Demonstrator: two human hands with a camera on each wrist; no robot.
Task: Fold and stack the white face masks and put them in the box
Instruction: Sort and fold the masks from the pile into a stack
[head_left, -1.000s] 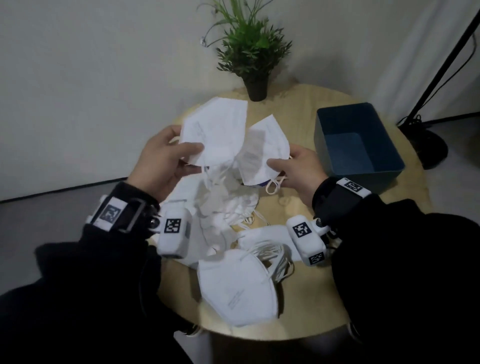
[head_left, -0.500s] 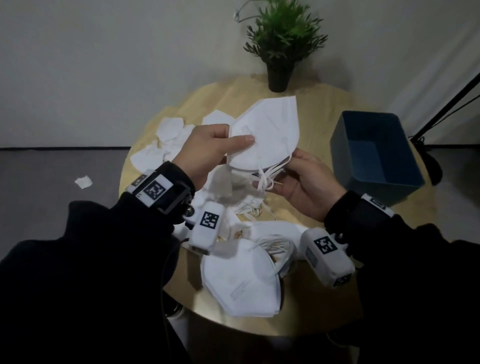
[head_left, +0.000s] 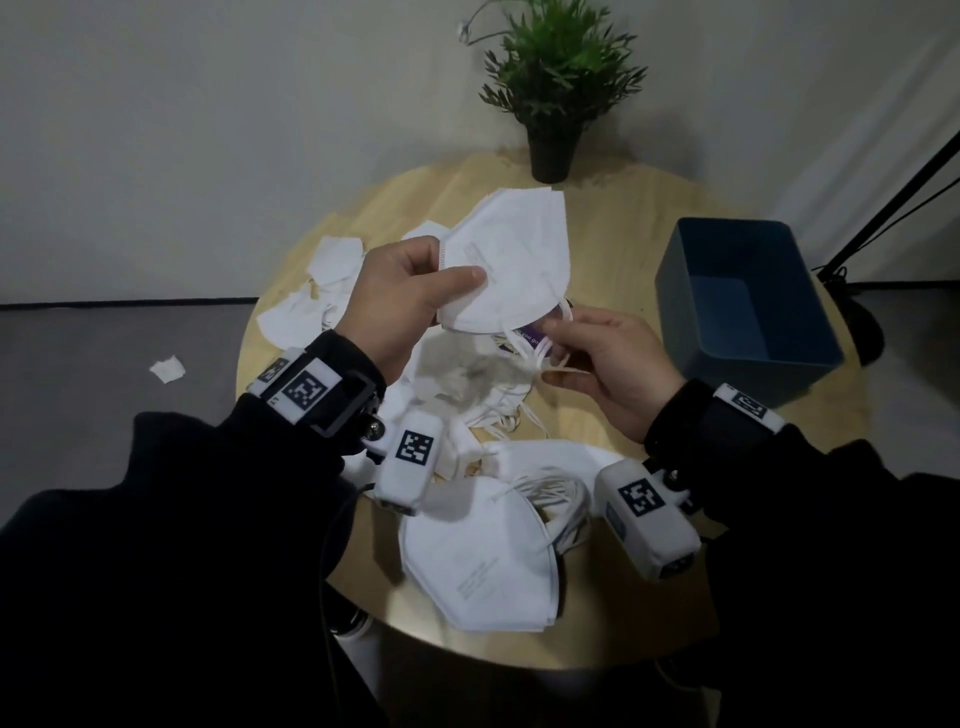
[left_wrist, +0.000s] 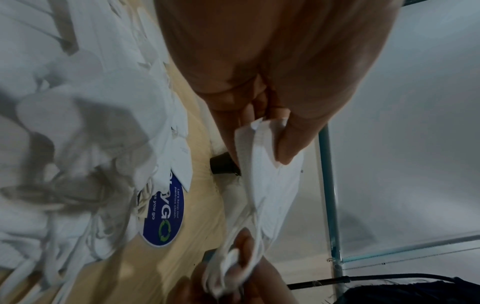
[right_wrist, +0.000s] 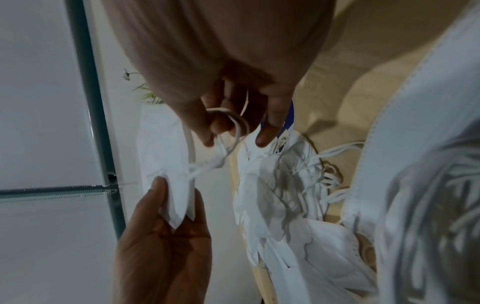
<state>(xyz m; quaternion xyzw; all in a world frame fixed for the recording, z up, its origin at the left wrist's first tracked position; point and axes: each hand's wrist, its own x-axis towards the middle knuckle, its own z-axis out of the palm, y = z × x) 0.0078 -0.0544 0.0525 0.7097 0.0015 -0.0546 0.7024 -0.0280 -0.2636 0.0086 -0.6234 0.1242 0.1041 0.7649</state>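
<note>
The blue box (head_left: 748, 306) stands open with nothing visible inside it, so by the look of things no mask has been packed yet and most of the work remains. The left hand (head_left: 400, 301) pinches 1 folded white mask (head_left: 511, 270) by its edge between thumb and fingers, holding it in the air to the left of the box, above the middle of the round table (head_left: 613, 249). The right hand (head_left: 608, 374), just left of the box's near corner, has its fingers curled round that mask's ear loops (right_wrist: 233, 127), apparently gathering them against the fold. Below the held mask and further left of the box lies a loose heap of unfolded masks (head_left: 467, 384) with tangled straps, which spreads toward the far-left rim of the table; these look untouched. Nearer the person than the box, a flat stack of folded masks (head_left: 478, 561) rests close to the table's front edge, which suggests some folding is done but the stack has not been moved. I would judge the job to be in its early half. The box sits at the table's right rim, with bare wood between it and the hands, so the path across looks free. A potted plant (head_left: 558, 93) stands behind and left of the box, well apart from that path. A white scrap (head_left: 167, 368) lies on the floor, far left of the box.
</note>
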